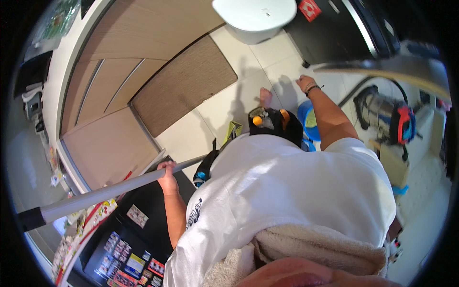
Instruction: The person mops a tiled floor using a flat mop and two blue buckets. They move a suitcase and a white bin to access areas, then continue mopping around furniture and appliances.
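My left hand (167, 174) is closed around a long grey pole (107, 190) at the left of the view. The pole has a black end cap at the lower left, and its other end passes behind a black pouch at my side. My right hand (306, 83) reaches out above the tiled floor, its fingers curled; whether it holds anything small cannot be told. Below my right forearm stands a blue bucket (305, 111) with something yellow-green inside. A black waist pouch (292, 128) hangs at my front with an orange item in it.
A brown mat (190, 86) lies along wooden cabinets (143, 32). A white bin (254, 21) stands ahead. At the right are a wet-dry vacuum cleaner (380, 114) and a tabletop edge (387, 71). A black refrigerator-like surface (150, 236) with magnets is at the lower left.
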Action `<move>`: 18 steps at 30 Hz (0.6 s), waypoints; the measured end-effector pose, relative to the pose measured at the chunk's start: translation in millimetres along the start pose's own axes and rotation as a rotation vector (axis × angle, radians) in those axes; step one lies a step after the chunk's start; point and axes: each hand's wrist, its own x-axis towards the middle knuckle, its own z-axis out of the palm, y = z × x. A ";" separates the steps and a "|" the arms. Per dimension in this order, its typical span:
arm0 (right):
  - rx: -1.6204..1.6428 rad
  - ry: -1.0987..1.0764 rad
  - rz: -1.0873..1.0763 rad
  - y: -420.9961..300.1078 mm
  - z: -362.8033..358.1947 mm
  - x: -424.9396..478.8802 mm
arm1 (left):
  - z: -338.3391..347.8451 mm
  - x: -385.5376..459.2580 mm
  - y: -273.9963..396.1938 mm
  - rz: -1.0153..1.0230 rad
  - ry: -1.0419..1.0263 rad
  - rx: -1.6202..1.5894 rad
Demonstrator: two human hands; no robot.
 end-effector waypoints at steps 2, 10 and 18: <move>0.238 -0.002 0.231 -23.8 -28.2 -57.2 | -14.6 -1.9 -8.1 0.073 -0.065 -0.061; -0.079 -0.018 0.303 -0.2 104.4 -245.6 | -45.2 11.3 -18.0 0.221 -0.300 -0.187; 0.535 -0.080 0.772 5.9 105.2 -361.0 | -17.3 -7.5 20.0 0.390 -0.470 -0.031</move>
